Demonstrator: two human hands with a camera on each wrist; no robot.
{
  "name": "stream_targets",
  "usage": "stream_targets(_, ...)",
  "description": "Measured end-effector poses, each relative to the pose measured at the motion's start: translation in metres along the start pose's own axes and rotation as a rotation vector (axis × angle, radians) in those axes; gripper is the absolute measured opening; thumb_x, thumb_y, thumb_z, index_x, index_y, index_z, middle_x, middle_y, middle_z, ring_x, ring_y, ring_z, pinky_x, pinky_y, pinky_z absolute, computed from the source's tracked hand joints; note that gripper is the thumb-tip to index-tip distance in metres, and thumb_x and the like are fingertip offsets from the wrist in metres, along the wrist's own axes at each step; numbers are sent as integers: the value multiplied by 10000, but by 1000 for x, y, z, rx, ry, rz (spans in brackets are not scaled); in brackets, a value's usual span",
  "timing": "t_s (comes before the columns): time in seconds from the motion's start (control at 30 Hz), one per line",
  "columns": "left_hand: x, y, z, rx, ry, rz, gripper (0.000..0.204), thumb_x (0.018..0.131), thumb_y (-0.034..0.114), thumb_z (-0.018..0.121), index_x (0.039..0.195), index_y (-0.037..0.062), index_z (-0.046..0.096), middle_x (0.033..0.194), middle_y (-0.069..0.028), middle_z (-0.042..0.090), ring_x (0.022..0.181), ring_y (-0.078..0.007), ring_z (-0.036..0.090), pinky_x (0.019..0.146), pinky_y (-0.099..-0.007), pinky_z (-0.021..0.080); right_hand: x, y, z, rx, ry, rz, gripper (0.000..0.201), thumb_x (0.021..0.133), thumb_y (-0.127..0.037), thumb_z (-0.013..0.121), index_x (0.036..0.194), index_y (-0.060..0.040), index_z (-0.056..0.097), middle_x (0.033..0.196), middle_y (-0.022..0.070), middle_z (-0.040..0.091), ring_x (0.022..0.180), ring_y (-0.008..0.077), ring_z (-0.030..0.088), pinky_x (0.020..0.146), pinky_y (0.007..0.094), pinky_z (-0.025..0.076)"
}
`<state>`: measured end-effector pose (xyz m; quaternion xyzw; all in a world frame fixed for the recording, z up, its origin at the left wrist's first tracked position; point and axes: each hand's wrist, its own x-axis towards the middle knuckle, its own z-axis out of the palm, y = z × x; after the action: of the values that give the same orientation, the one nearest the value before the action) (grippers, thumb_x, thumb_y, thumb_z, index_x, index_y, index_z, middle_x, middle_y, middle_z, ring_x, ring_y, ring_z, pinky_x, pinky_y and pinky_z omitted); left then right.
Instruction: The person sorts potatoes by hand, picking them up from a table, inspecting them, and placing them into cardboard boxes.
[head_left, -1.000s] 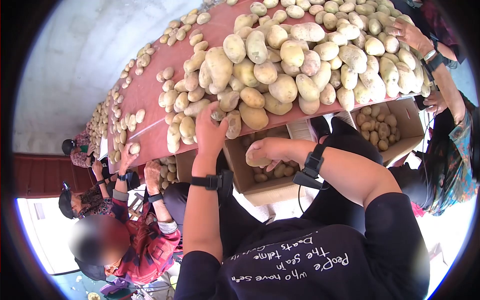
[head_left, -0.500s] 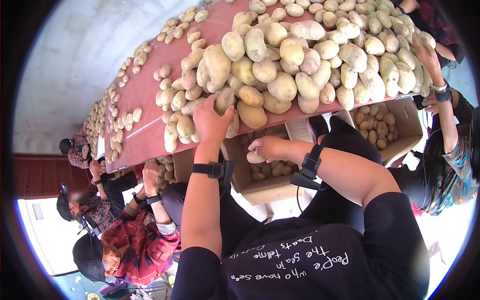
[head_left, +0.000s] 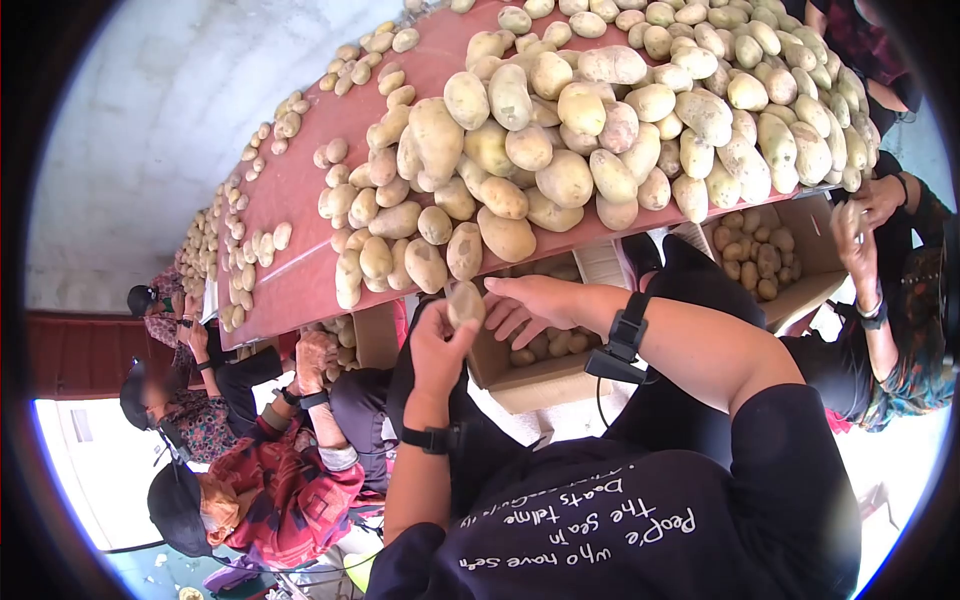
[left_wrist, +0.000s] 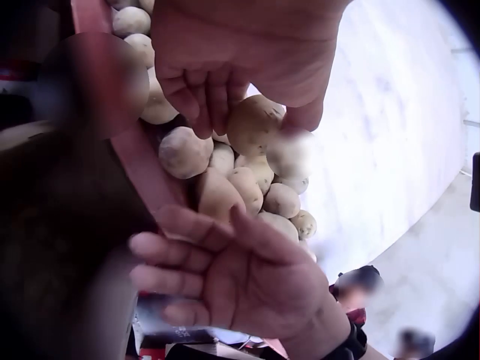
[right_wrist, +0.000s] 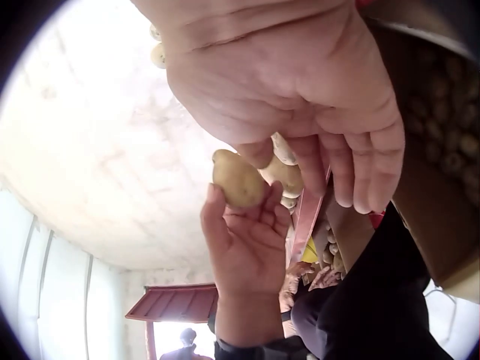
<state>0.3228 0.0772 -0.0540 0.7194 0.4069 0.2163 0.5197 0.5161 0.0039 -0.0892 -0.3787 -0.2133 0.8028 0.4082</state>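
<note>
My left hand [head_left: 437, 352] pinches a potato [head_left: 465, 305] between thumb and fingers, just off the front edge of the red table [head_left: 300, 215]. Beside it, my right hand [head_left: 535, 300] is spread with nothing in it, above a cardboard box [head_left: 530, 385] partly filled with potatoes. In the left wrist view, the left hand [left_wrist: 251, 60] grips the potato [left_wrist: 253, 126] and the right hand [left_wrist: 259, 281] lies palm up with fingers apart. The right wrist view shows the potato [right_wrist: 238, 180] upright in the left hand [right_wrist: 251, 244], close to the right hand's thumb [right_wrist: 259, 152].
A large heap of potatoes [head_left: 570, 178] covers much of the table. Another box of potatoes [head_left: 820, 250] stands at the right. People sit along the left side, one in a red patterned jacket [head_left: 290, 495]; another person's hand [head_left: 855, 240] is at the right.
My left hand has taken a potato off the heap and come down and right, towards my other hand. My right hand has let go of the potato it held over the box, and its fingers have spread.
</note>
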Motion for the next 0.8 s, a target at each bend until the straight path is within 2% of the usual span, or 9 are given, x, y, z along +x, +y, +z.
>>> stream_targets(0.1, -11, -4, 1, 257, -123, 64, 330, 715, 111, 771, 999, 26, 627, 891, -34, 620, 788, -133, 575, 731, -262, 479, -6, -2, 4, -39, -88, -60, 420, 931, -365, 519, 1171, -24, 568, 1105, 129, 586, 950, 239, 607, 804, 400, 554)
stream_targets(0.2, -2, 10, -3, 379, -120, 93, 330, 720, 119, 771, 1005, 29, 631, 912, -40, 629, 797, -145, 585, 723, -264, 479, 0, 11, 1, -237, -32, -35, 378, 914, -320, 559, 1150, -25, 578, 1069, 131, 605, 913, 223, 622, 740, 351, 570)
stream_targets(0.23, 3, 22, -1, 510, -93, 231, 330, 744, 115, 749, 1040, 35, 625, 944, -55, 637, 801, -154, 594, 713, -276, 483, 0, 11, 0, -262, -9, -6, 363, 907, -303, 569, 1135, -21, 587, 1052, 125, 613, 893, 211, 626, 718, 330, 572)
stream_targets(0.27, 11, 27, 0, 452, -79, 186, 339, 758, 109, 739, 1063, 30, 614, 978, -61, 638, 823, -155, 605, 730, -279, 490, -1, 11, -2, -289, 15, 25, 348, 900, -286, 579, 1120, -18, 596, 1036, 119, 622, 874, 200, 629, 696, 310, 574)
stream_targets(0.33, 29, 38, 6, 336, -52, 100, 358, 785, 98, 720, 1110, 18, 592, 1047, -74, 640, 867, -158, 627, 762, -284, 504, -2, 9, -6, -581, 80, 30, 345, 890, -295, 579, 1086, -14, 620, 1008, 129, 645, 867, 230, 642, 720, 341, 562)
stream_targets(0.47, 70, 63, 31, 397, -9, 371, 486, 773, 147, 732, 1201, 4, 553, 1158, -142, 588, 1029, -241, 591, 816, -332, 505, 5, 18, -16, -1313, 160, -12, 342, 865, -334, 582, 1056, -58, 645, 1005, 149, 652, 917, 303, 638, 786, 412, 512)
stream_targets(0.5, 78, 65, 38, 468, 6, 369, 541, 758, 177, 746, 1222, -1, 532, 1181, -156, 572, 1067, -259, 567, 851, -351, 490, 6, 20, -16, -1385, 168, 18, 361, 840, -355, 595, 1044, -65, 659, 1002, 158, 659, 950, 347, 623, 814, 442, 472)
stream_targets(0.67, 105, 65, 74, 660, 92, 296, 791, 657, 315, 811, 1291, 5, 455, 1225, -222, 517, 1186, -379, 445, 1030, -443, 369, -5, 12, -9, -1376, 82, 19, 376, 851, -370, 605, 1076, -71, 646, 1010, 151, 663, 964, 334, 621, 821, 442, 470)
stream_targets(0.8, 109, 64, 85, 809, 167, 296, 822, 631, 352, 820, 1282, -1, 463, 1207, -220, 527, 1157, -376, 461, 1010, -436, 377, -2, 15, -10, -1409, 9, 74, 387, 859, -372, 606, 1096, -68, 634, 1025, 150, 662, 970, 335, 619, 821, 443, 465)
